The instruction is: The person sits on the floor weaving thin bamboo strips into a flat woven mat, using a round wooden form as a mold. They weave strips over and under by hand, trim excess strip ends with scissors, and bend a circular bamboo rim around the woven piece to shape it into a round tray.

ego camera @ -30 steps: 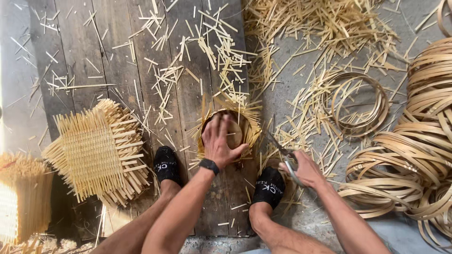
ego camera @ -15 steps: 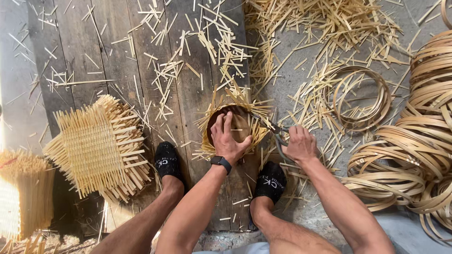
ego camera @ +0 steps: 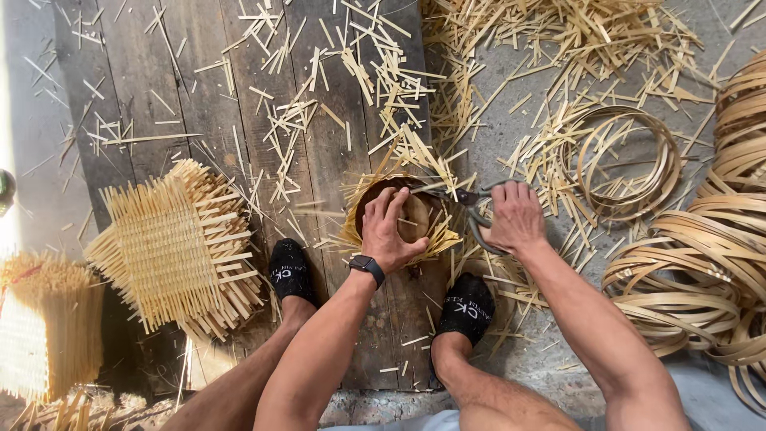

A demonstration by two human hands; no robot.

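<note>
My left hand (ego camera: pixel 388 230) presses flat, fingers spread, on a small round woven bamboo basket (ego camera: pixel 431 227) with a dark rim, lying on the wooden boards between my feet. A dark watch sits on that wrist. My right hand (ego camera: pixel 515 217) grips grey metal shears (ego camera: pixel 465 199), whose blades point left and meet the loose strip ends at the basket's upper right rim. Pale bamboo strip ends stick out around the basket.
A square woven bamboo mat (ego camera: pixel 171 251) lies to the left, another woven piece (ego camera: pixel 40 327) at the far left. Bamboo hoops (ego camera: pixel 630 164) and stacked coils (ego camera: pixel 702 271) lie on the right. Cut strips (ego camera: pixel 359 72) litter the boards and concrete. My black-socked feet (ego camera: pixel 467 307) flank the basket.
My right hand came up from beside my right foot with the shears and brought them to the basket's rim. My left hand stayed pressed on the basket.
</note>
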